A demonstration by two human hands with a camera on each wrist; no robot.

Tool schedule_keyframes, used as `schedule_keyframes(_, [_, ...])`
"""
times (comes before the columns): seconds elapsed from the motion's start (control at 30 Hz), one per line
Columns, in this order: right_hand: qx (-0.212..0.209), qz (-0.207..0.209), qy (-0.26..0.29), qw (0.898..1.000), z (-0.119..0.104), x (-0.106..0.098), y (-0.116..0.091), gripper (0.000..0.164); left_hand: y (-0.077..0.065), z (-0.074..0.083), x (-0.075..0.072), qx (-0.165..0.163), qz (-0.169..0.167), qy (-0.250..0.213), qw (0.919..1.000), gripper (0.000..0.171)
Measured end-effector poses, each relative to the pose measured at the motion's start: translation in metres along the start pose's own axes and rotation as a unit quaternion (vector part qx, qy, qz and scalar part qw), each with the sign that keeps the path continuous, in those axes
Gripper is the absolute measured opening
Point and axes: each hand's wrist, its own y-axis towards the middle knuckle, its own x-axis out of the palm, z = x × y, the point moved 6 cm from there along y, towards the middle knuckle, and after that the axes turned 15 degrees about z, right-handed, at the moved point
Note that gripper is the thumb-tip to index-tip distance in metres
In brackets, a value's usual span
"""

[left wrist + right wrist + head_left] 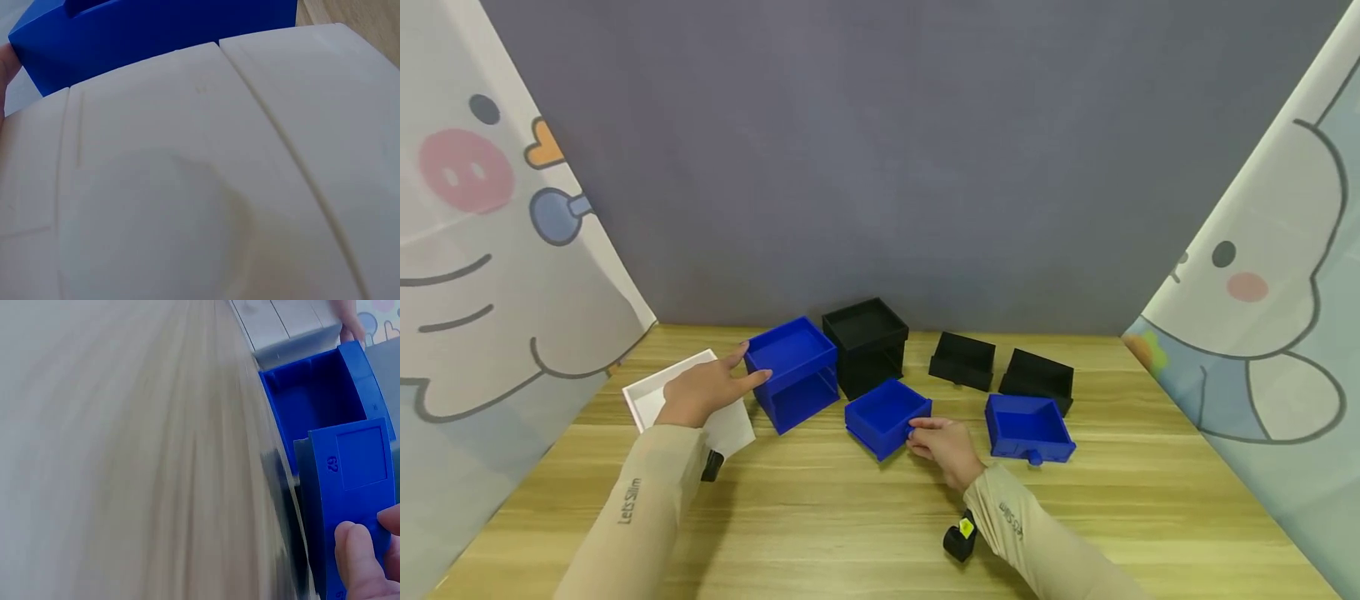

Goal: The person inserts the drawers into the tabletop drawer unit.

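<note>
My left hand (pixel 703 390) is at the left side of a blue cabinet (pixel 793 354), holding it with the index finger near the back corner and the thumb at its top edge. The cabinet's drawer bay faces front and stands hollow; the left wrist view shows a blue wall (pixel 175 37) close by. With thumb and fingertips, my right hand (pixel 946 450) pinches the round knob of a blue drawer (pixel 887 412). This drawer is tilted in front of the cabinet, to its right. In the right wrist view its front panel (pixel 356 459) carries moulded digits and overlaps the cabinet (pixel 312 394).
A black cabinet (pixel 865 327) stands behind, beside the blue one. To the right lie two black drawers, one upright (pixel 962 360) and one tilted (pixel 1037 379), and a second blue drawer (pixel 1030 425). A white tray (pixel 655 383) lies under my left forearm.
</note>
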Motion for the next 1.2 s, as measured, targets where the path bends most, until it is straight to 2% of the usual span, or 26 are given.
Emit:
schedule_keyframes(0.27, [0.001,-0.051,0.027,0.998,-0.006,0.031,-0.014,0.028,-0.001,-0.001,0.002,-0.009,-0.003,-0.006,0.9999,0.101])
schedule_keyframes(0.4, [0.002,-0.060,0.038,0.997,-0.009,0.045,-0.020,0.028,0.000,0.000,0.002,-0.008,-0.003,-0.008,0.9999,0.101])
schedule_keyframes(0.8, [0.017,-0.022,0.106,0.994,-0.009,0.078,-0.034,0.028,-0.003,0.002,-0.002,-0.011,0.002,-0.011,0.9999,0.098])
schedule_keyframes(1.2, [0.005,0.012,0.097,0.995,-0.001,0.089,-0.031,0.024,-0.004,0.002,0.002,-0.012,0.008,-0.008,0.9999,0.097])
